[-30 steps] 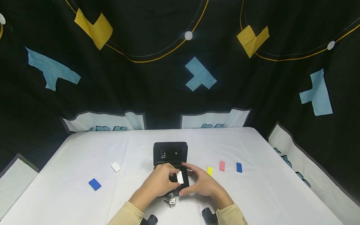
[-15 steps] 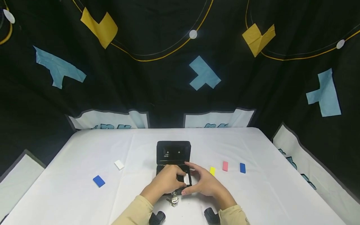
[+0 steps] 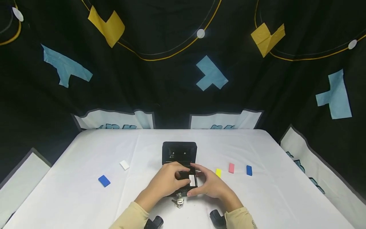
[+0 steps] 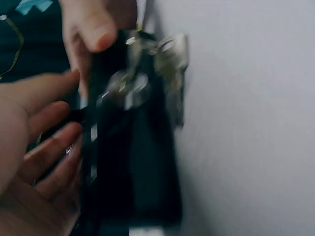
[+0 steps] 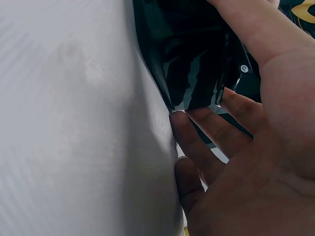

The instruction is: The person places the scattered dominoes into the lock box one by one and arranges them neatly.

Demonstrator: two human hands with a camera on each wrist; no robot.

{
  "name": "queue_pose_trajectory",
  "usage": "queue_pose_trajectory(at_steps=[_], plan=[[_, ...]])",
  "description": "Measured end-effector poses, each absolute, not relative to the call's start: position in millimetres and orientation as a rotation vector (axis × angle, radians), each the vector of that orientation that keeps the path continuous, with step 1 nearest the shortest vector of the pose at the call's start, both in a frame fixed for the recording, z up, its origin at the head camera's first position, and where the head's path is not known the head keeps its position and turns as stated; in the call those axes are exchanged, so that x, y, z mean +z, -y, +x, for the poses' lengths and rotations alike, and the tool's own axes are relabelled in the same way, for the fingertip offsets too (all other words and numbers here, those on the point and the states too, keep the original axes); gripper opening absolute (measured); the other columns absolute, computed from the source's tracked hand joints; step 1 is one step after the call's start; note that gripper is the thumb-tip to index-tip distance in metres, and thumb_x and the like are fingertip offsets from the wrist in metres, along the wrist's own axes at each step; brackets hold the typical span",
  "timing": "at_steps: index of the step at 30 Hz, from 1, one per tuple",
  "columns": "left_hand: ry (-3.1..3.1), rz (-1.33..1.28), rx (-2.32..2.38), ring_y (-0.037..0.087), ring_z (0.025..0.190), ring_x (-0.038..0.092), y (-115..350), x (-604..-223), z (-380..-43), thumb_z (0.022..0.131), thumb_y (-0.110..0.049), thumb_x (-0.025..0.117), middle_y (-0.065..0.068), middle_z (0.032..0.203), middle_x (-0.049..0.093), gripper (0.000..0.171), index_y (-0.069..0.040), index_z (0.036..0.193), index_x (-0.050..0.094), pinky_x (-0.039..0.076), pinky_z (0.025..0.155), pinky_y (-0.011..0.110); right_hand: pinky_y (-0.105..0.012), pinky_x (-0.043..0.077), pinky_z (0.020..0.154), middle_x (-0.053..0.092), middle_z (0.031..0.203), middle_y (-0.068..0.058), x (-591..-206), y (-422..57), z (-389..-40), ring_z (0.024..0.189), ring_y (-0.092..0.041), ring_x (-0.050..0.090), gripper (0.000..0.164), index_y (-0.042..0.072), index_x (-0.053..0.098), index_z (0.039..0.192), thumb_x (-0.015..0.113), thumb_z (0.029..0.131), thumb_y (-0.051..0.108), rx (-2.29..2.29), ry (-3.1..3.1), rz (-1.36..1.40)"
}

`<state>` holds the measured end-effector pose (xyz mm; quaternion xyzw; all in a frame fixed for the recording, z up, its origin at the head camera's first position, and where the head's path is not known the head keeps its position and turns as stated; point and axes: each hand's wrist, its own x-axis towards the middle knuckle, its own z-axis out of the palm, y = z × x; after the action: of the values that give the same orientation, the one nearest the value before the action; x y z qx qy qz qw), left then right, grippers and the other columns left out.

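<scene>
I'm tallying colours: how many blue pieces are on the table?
2: one blue piece left of the black box, another blue piece to its right, past the pink piece. The left hand and right hand partly hide the box's inside, where more could be.

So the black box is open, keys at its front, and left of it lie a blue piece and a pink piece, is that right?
Not quite: the head view shows a white piece with the blue piece on the left, not a pink one. The black box is indeed open, keys at its front.
</scene>
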<state>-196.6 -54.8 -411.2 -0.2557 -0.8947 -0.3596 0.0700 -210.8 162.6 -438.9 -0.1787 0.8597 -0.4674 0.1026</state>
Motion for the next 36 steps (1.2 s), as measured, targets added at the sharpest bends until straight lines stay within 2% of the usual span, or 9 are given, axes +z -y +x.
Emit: queue_pose_trajectory(at_steps=[5, 12, 17, 23, 30, 36], plan=[[2.534, -0.775, -1.192, 0.018, 0.086, 0.065, 79.2, -398.7, -190.1, 0.079, -0.033, 0.087, -0.005, 0.114, 0.067, 0.050, -0.012, 0.123, 0.072, 0.057, 0.073, 0.031, -0.069, 0.031, 0.107, 0.054, 0.144, -0.011, -437.5, -163.8, -211.3, 0.132, -0.037, 0.047, 0.103, 0.025, 0.047, 0.151, 0.098, 0.062, 0.033, -1.376, -2.565, -0.488], [2.481, -0.510, -1.168, 0.016, 0.095, 0.063, 127.0, -388.8, -190.9, 0.075, -0.042, 0.089, -0.004, 0.125, 0.065, 0.065, -0.020, 0.131, 0.067, 0.057, 0.076, 0.037, -0.068, 0.028, 0.110, 0.051, 0.148, -0.012, -438.0, -164.9, -210.5, 0.136, -0.038, 0.045, 0.103, 0.025, 0.048, 0.150, 0.099, 0.060, 0.032, -1.391, -2.570, -0.457], [2.494, -0.315, -1.081, 0.028, 0.102, 0.064, 169.9, -391.9, -197.7, 0.078, -0.041, 0.087, 0.009, 0.128, 0.064, 0.067, -0.015, 0.135, 0.063, 0.056, 0.082, 0.049, -0.065, 0.028, 0.112, 0.050, 0.149, -0.011, -439.4, -166.7, -209.4, 0.136, -0.037, 0.045, 0.103, 0.024, 0.048, 0.150, 0.099, 0.061, 0.030, -1.412, -2.556, -0.483], [2.618, -0.114, -0.972, 0.040, 0.116, 0.055, 217.0, -410.8, -199.5, 0.081, -0.036, 0.085, 0.020, 0.133, 0.060, 0.067, -0.008, 0.136, 0.061, 0.046, 0.094, 0.058, -0.067, 0.028, 0.111, 0.051, 0.148, -0.012, -440.6, -167.1, -207.6, 0.136, -0.038, 0.045, 0.103, 0.024, 0.048, 0.150, 0.099, 0.061, 0.029, -1.412, -2.549, -0.499], [2.745, 0.000, -0.812, 0.054, 0.123, 0.044, 231.9, -430.5, -201.8, 0.082, -0.039, 0.082, 0.032, 0.135, 0.054, 0.067, -0.002, 0.134, 0.061, 0.034, 0.099, 0.067, -0.064, 0.029, 0.112, 0.053, 0.145, -0.010, -441.1, -165.4, -209.6, 0.133, -0.034, 0.048, 0.103, 0.025, 0.048, 0.151, 0.098, 0.061, 0.030, -1.409, -2.547, -0.518], [2.815, 0.063, -0.771, 0.057, 0.124, 0.042, 234.3, -435.1, -203.8, 0.085, -0.042, 0.078, 0.033, 0.136, 0.053, 0.066, 0.000, 0.133, 0.061, 0.034, 0.097, 0.069, -0.062, 0.027, 0.113, 0.052, 0.147, -0.009, -442.0, -164.0, -211.0, 0.134, -0.033, 0.047, 0.103, 0.023, 0.048, 0.151, 0.099, 0.061, 0.029, -1.424, -2.525, -0.536]])
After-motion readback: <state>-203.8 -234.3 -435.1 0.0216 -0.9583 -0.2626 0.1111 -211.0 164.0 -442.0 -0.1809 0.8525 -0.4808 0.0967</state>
